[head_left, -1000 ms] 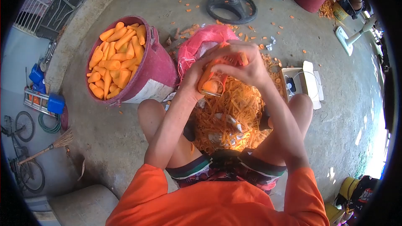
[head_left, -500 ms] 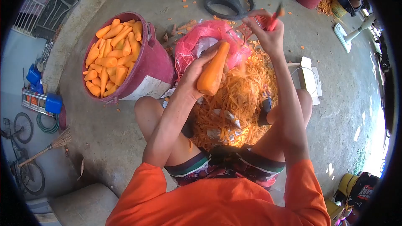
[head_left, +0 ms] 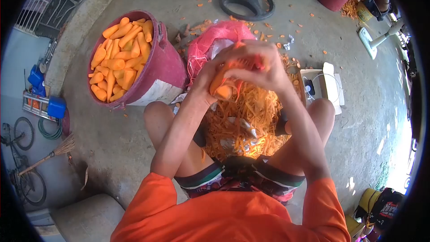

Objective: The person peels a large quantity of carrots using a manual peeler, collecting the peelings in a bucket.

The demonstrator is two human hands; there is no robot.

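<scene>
Carrot (head_left: 222, 92) is seemingly being peeled, left grip (head_left: 205, 79) clamping it, right grip (head_left: 272, 72) holding red peeler (head_left: 259, 62); any next stroke is needing steadiness.

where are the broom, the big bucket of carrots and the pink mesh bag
broom (head_left: 66, 147): head view, on its bristles
big bucket of carrots (head_left: 165, 65): head view, on its outer wall
pink mesh bag (head_left: 200, 50): head view, on the side nearest the bucket

Smooth plastic tub (head_left: 165, 69), matt concrete floor (head_left: 121, 141), carrot (head_left: 223, 92) apparently smooth though blurred
</scene>
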